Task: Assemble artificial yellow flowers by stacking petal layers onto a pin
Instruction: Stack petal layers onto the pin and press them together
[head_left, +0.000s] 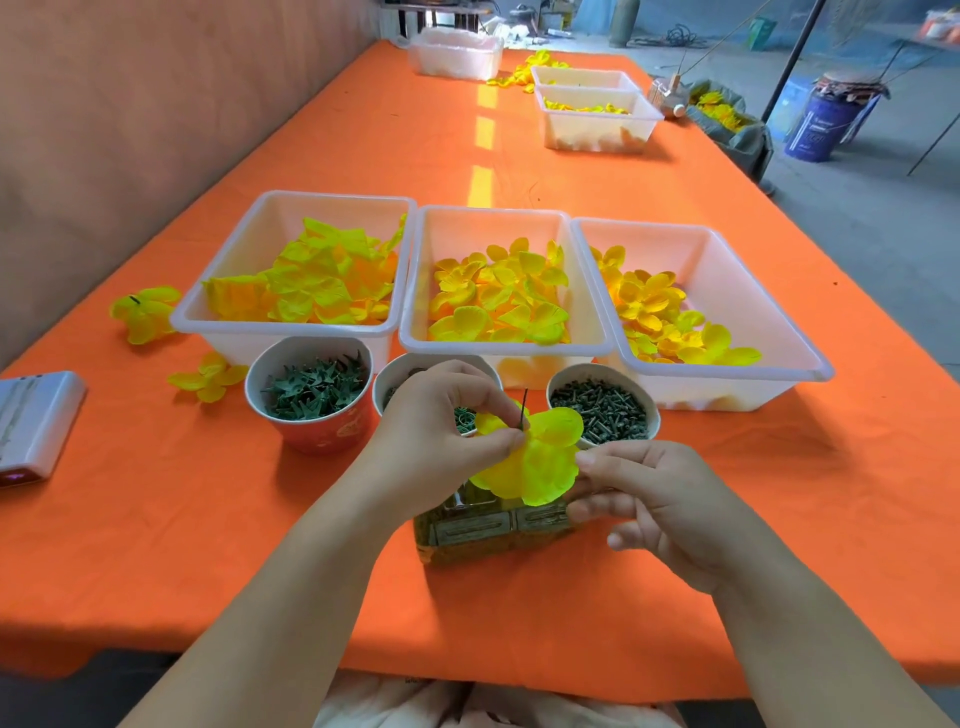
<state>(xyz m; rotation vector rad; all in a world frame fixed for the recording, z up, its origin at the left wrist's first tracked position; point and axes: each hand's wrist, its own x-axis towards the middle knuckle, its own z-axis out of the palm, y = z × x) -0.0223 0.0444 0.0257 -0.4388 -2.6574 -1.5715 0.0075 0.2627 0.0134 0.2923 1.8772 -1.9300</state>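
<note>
The left hand (441, 431) pinches a dark pin (524, 408) with a yellow petal layer (543, 465) threaded on it, above the tabletop (208, 519) in front of the cups. The pin's long axis stands nearly upright, free end up. The right hand (654, 504), fingers curled, touches the petal's right edge; I cannot tell whether it grips.

**No legible writing in view**

No word, number or brand can be read anywhere. White print is seen on the blue bucket (820, 122) beyond the table, but it is too small and blurred to be made out. Pale orange marks are carried on the red paper cup (324, 431); they may be characters or mere ornament. Raised panels are seen on the clear container (467, 530) near the table edge, without readable lettering.
</note>
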